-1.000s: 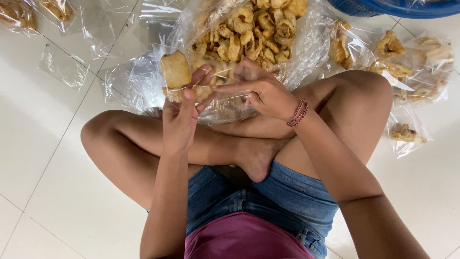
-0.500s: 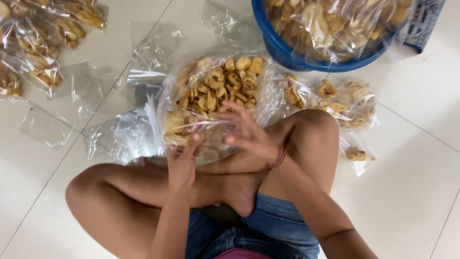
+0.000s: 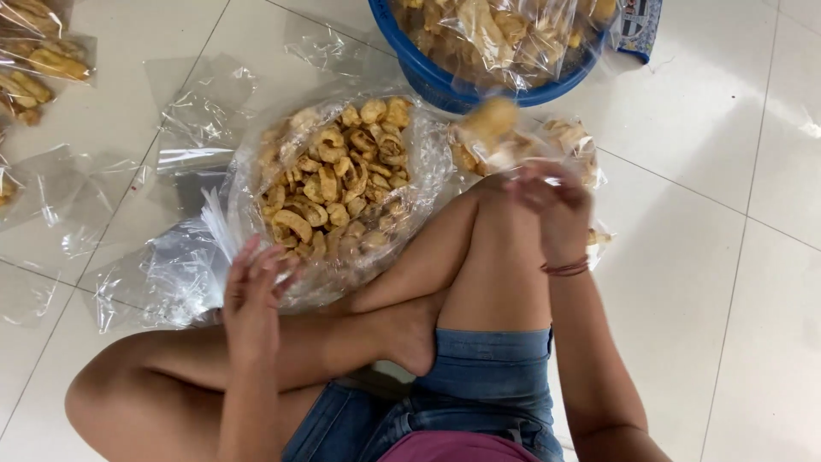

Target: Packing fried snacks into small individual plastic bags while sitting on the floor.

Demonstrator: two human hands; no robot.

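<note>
Right hand [image 3: 552, 205] pinches filled snack bag [image 3: 505, 137] over knee; left hand [image 3: 252, 291], fingers spread, empty, beside big open bag [image 3: 342, 188]. Blue basin [image 3: 445, 81] holds several packed; bulk remains.

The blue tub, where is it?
In the head view the blue tub sits on the floor at the top, right of centre, full of bagged snacks, just beyond the big open snack bag and above the right hand.

Denim shorts [image 3: 492, 368], pink top [image 3: 453, 447], wrist band [image 3: 564, 268]
</note>
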